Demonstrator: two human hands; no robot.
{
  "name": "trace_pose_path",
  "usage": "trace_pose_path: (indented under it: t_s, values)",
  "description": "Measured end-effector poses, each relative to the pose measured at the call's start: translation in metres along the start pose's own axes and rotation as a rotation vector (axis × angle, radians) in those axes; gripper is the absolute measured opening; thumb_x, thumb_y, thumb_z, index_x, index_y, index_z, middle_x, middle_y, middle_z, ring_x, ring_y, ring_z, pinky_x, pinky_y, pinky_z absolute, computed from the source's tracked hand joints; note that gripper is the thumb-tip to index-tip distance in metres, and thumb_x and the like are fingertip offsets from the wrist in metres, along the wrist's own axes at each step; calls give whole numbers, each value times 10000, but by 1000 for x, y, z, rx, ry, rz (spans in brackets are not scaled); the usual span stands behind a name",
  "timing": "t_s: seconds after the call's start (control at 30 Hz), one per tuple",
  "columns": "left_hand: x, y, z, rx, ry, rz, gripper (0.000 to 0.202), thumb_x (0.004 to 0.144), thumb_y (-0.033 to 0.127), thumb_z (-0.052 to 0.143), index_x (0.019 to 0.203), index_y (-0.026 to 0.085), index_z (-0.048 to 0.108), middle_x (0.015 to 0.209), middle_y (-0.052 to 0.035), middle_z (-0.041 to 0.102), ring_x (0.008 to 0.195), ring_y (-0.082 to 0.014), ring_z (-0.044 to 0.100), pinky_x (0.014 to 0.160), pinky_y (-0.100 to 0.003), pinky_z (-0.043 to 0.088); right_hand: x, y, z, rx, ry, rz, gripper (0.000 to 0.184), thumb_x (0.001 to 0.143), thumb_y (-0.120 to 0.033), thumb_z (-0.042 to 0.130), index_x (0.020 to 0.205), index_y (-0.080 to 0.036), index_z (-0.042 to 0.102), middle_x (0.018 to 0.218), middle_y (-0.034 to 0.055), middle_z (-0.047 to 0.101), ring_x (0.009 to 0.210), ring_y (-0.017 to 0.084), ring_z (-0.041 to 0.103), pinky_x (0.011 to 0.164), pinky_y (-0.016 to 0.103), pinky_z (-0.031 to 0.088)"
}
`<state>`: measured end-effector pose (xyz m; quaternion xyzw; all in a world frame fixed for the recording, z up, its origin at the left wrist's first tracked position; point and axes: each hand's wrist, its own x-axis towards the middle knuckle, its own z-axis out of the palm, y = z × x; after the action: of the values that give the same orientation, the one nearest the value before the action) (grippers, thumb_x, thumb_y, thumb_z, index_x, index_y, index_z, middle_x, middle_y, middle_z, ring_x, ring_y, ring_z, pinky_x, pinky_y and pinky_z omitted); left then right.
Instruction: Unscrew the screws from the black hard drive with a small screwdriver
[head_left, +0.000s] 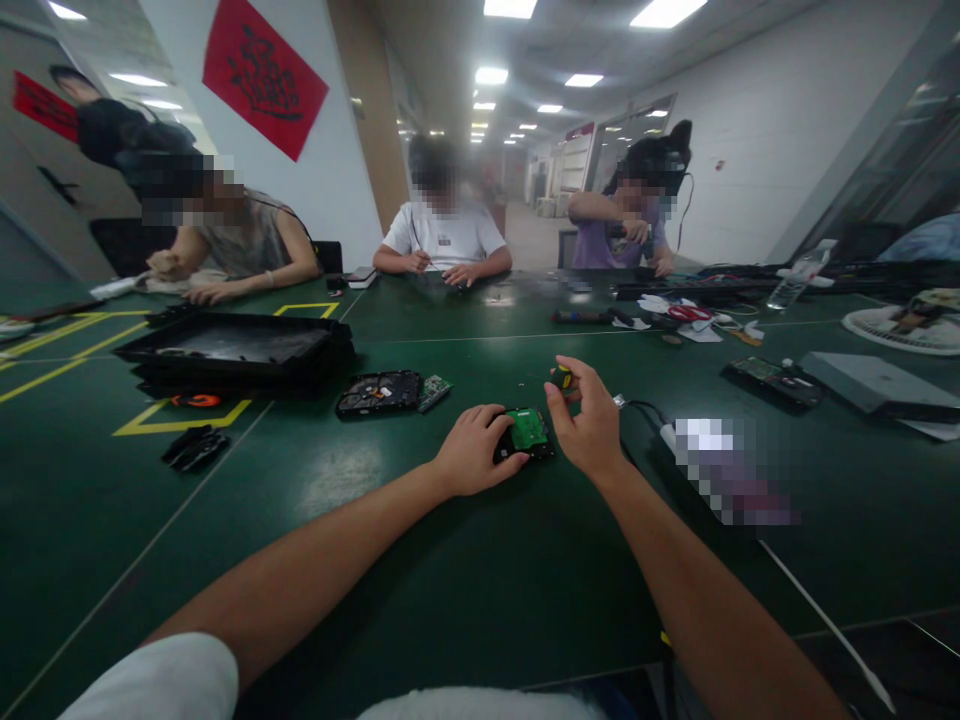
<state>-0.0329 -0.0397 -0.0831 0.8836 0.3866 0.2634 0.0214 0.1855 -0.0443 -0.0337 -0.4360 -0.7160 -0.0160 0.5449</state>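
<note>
A small black drive with a green circuit board (527, 432) lies on the dark green table (420, 590) in front of me. My left hand (474, 450) curls around its left side and holds it down. My right hand (589, 420) is raised just right of the board, fingers pinched on a small tool with a yellow and black handle (563, 377) that stands over the drive.
An opened hard drive (379, 392) with a loose green board (435, 391) lies to the left, beside stacked black trays (236, 350). A cabled device (720, 460) sits at right. Three people work at the far edge, with tools and parts (679, 315) nearby.
</note>
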Motion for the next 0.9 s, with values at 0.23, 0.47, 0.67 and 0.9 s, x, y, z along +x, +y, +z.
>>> trace_pose_path:
  t_s: [0.23,0.47,0.67,0.9]
  values:
    - [-1,-1,1,11,-2,-3,575,911,624,618,1296,197,613,1362,-166,599,1275,-354,570,1098,-551,468,-1,1,1,3,2,5,420,1001,-348,596,1407,-259,537,1277,119,688,1070,266,704,872,459,633]
    - [-1,-1,1,-11,-4,-8,561,904,609,636,1300,213,611,1369,-159,596,1281,-356,569,1097,-556,469,-1,0,2,11,5,-4,419,1002,-345,592,1410,-265,534,1271,114,692,1062,263,706,869,464,637]
    - [-2,-1,0,1,-6,-2,561,912,611,622,1302,208,609,1370,-162,592,1285,-356,567,1101,-553,467,0,-2,2,4,11,-8,414,1004,-328,591,1408,-257,539,1269,122,691,1067,264,707,877,466,639]
    - [-1,-2,1,4,-3,-1,567,911,619,621,1294,203,611,1366,-166,594,1276,-358,566,1098,-556,466,-1,1,3,42,-2,7,419,1004,-321,596,1415,-266,533,1318,120,670,1123,261,701,901,456,643]
